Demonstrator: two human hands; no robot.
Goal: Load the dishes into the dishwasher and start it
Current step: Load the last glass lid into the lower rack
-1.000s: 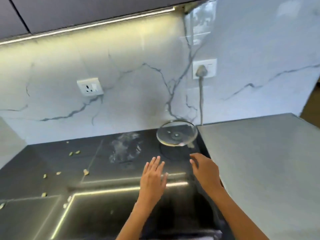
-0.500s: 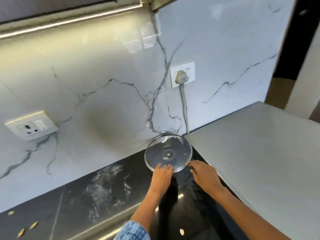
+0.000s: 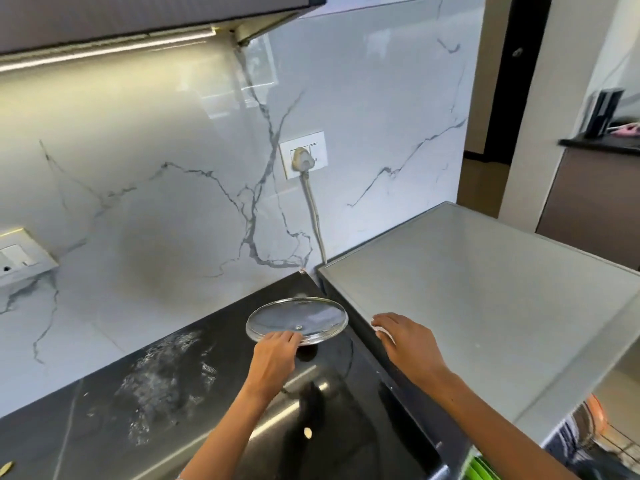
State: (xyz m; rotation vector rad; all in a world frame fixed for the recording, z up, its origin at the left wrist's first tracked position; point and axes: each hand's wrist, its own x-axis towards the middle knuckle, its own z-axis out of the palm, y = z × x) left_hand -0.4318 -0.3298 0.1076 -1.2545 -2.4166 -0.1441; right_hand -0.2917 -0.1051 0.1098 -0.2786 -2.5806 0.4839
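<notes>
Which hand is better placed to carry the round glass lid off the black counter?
Left. The left hand already grips the near rim of the round glass lid, raised off the black counter. The right hand rests on the grey appliance top, beside the lid.

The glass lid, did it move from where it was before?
Yes. The glass lid was leaning upright against the marble wall; now the left hand grips its near rim and it lies tipped nearly flat, pulled away from the wall, above the black counter.
</notes>
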